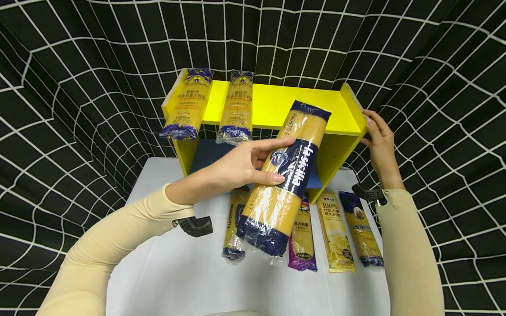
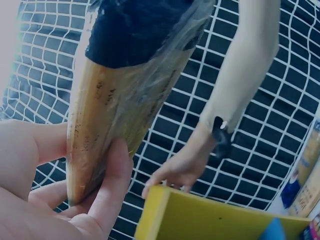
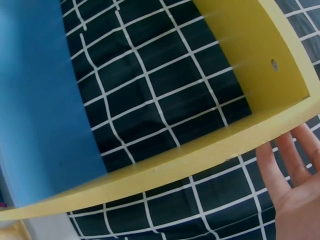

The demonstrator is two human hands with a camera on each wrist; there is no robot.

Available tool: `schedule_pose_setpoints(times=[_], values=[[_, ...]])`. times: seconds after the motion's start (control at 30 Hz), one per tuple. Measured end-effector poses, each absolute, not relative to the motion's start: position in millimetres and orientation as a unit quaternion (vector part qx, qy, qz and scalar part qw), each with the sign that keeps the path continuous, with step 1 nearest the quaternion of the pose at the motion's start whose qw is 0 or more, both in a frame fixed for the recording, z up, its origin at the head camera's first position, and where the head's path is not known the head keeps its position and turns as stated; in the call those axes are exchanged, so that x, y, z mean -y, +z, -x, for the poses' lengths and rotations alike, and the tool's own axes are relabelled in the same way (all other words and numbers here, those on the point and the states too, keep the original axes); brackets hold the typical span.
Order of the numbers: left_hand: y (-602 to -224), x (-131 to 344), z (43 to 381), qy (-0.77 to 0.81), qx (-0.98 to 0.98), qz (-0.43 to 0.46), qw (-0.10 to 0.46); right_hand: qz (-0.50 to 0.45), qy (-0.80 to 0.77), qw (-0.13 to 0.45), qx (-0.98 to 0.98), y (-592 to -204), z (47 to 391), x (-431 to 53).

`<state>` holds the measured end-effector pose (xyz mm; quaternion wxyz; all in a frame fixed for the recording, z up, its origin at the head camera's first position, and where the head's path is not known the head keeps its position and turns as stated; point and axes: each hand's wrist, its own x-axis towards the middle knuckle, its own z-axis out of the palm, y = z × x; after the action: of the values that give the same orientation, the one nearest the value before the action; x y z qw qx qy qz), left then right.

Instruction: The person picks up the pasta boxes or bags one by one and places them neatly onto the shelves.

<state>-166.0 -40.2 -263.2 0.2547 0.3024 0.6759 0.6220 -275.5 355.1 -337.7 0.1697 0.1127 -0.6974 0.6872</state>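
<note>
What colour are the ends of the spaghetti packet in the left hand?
The spaghetti packet has dark blue ends, shown best in the head view.

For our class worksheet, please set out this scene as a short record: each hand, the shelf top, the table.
Left hand: grips a blue-banded spaghetti pack, tilted
Right hand: touches the right side of the yellow shelf
Shelf top: left-end pack and second pack, apart, both overhanging the front edge
White table: partly hidden pack, purple-ended pack, pack marked 100%, dark-topped pack
</note>
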Motion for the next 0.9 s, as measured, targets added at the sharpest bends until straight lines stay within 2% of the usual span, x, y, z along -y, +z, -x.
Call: schedule_pose_setpoints(times=[0.37,0.67,0.9], values=[[-221.6,19.4,202.1,0.666,-0.681,-0.223,0.204,-0.115,0.699,0.171,0.685,-332.1,269.0,-348.7],[-220.2,3.7,254.5,0.68,-0.69,-0.166,0.184,-0.111,0.692,0.175,0.691,-330.8,267.5,-346.7],[-219.8,-5.4,285.1,0.672,-0.704,-0.123,0.195,-0.108,0.693,0.176,0.691,-330.1,268.0,-346.5]])
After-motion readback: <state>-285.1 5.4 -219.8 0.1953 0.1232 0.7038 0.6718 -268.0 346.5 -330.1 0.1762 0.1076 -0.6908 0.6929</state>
